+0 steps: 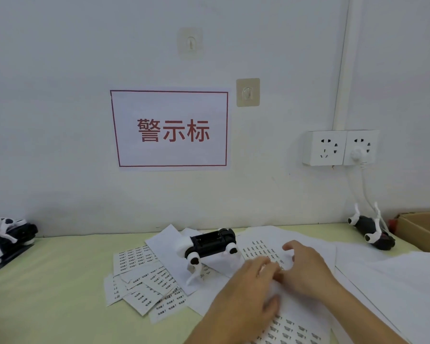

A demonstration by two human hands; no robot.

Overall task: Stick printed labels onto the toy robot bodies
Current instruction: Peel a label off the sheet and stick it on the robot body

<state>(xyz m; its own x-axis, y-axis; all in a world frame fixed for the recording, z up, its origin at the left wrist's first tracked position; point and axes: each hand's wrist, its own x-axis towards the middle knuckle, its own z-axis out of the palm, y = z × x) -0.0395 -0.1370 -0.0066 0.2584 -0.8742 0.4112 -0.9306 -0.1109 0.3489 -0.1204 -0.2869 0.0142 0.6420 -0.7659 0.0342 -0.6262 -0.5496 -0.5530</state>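
Green table [47,281] w/ label sheets [139,276], toy robots [210,244], box [422,229].

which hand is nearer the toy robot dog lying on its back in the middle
Left. The left hand sits just right of and below the toy robot dog; the right hand is farther right.

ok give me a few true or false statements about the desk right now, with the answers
1. Both hands, the left hand and the right hand, are on the label sheet. True.
2. The toy robot nearest the hands is being held up in the air. False: it sits on the papers, and neither hand touches it.
3. Another toy robot lies at the right by the wall, legs up. True.
4. Both wall sockets are free. False: a white plug sits in the right one.
5. The sign on the wall has a blue border. False: it is red.
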